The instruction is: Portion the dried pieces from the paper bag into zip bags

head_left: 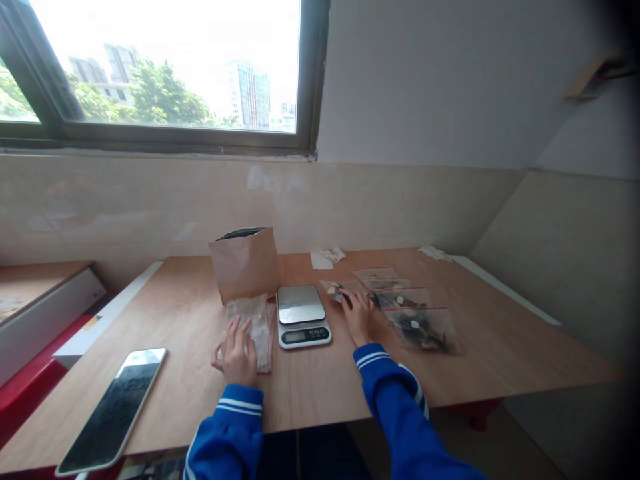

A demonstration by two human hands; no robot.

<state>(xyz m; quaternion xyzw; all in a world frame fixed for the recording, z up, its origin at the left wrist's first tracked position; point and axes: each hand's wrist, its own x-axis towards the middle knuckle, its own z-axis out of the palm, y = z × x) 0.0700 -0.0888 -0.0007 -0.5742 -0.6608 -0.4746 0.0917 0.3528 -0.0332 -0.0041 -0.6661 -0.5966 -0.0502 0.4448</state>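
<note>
My left hand (237, 352) lies with its fingers spread on a stack of clear plastic zip bags (259, 313). Right of that stack stands a white kitchen scale (305, 339) with a bare metal plate (301, 304). My right hand (359, 312) is beyond the scale's right side, its fingers closed at a small clear zip bag (327, 287) with dark and pale bits in it; the grip is partly hidden. Beside it, several filled zip bags with red seal strips overlap, the nearest zip bag (425, 330) holding dark brown dried pieces and a white packet.
A brown paper pouch (245, 263) stands upright behind the stack. A phone (116, 410) lies at the left front of the wooden table (320, 400). White paper scraps (323, 260) and a crumpled piece (436, 253) lie along the back, below the window and wall.
</note>
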